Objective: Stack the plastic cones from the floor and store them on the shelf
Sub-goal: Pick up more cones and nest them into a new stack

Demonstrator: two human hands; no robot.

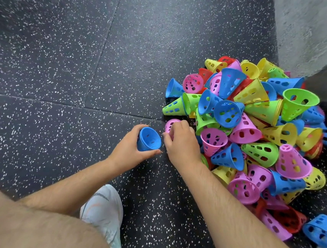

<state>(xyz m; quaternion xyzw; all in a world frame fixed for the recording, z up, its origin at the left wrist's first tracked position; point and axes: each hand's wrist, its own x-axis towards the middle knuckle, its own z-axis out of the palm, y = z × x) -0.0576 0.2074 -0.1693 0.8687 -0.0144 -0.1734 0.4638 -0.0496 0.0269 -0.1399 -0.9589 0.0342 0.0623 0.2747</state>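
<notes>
My bare thigh (29,227) sits below my left hand (130,150), which grips a blue cone (149,139) mouth-up. Just beside it my right hand (182,143) seems to pinch a pink cone (170,125) (mostly hidden) at the edge of the pile (257,133); tugging carelessly could spill its neighbours.

Matt perforated plastic cones (246,129), speckled rubber floor (64,64), rough concrete wall (315,28)

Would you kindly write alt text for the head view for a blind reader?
A person's left hand holds a blue perforated plastic cone, open end up, while the right hand grips a pink plastic cone at the edge of a heap of colourful plastic cones. The heap lies on a dark speckled floor beside a grey wall.
</notes>
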